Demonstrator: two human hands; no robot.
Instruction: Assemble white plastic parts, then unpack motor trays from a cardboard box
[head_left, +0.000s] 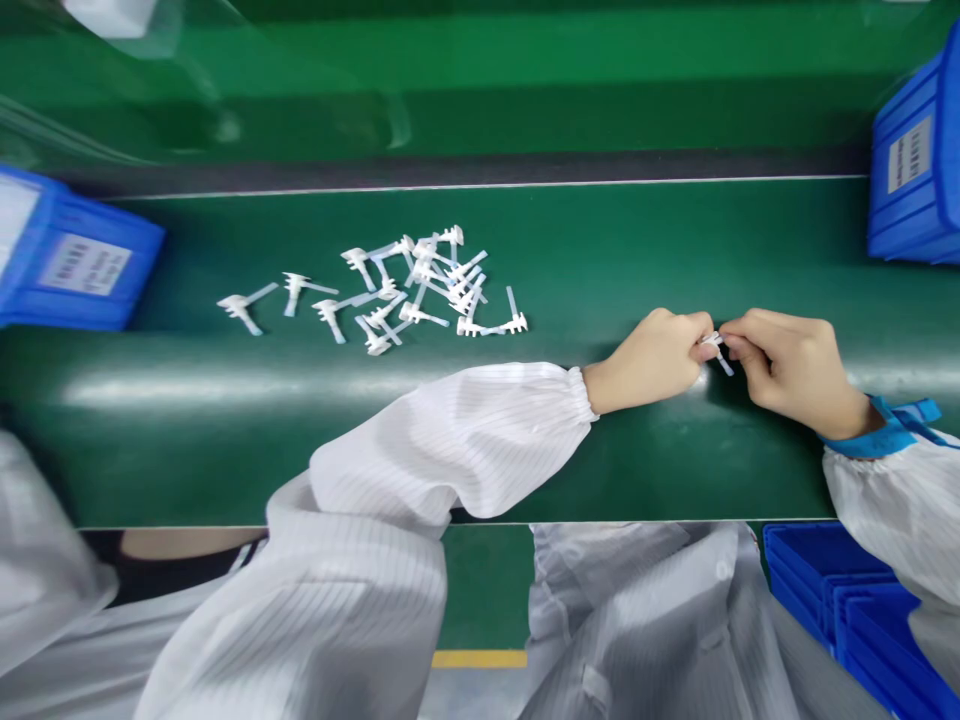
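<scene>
- Holding the small white part (712, 342): the left hand (652, 358) has its thumb and index finger clamped on the white body, with the remaining fingers curled into the palm.
- Left arm pose: the forearm, in a white striped sleeve (480, 425), crosses from lower left to the right over the green work surface (637, 470). The wrist is nearly straight and the back of the hand faces up.
- Right hand (795, 365) pose: it enters from the right, above a blue wrist strap (877, 436), knuckles up, fingers bent and directed left. Thumb and index fingertips are close together at the right side of the part; whether they grip it cannot be told, as the contact is hidden.
- Part location: between the two hands, over the right-hand portion of the work surface, well apart from the loose white parts (427, 275).
- Part orientation: the visible pale stem (726, 367) projects from the white body toward the wearer and slightly to the right. Its long axis is diagonal, from upper left to lower right, with the free end lowermost in the view. The rest of the part is covered by fingers.
- Loose parts: grouped left of the hands. Each that shows clearly has two stems meeting at an angle at a white body; the stems point in mixed directions.
</scene>
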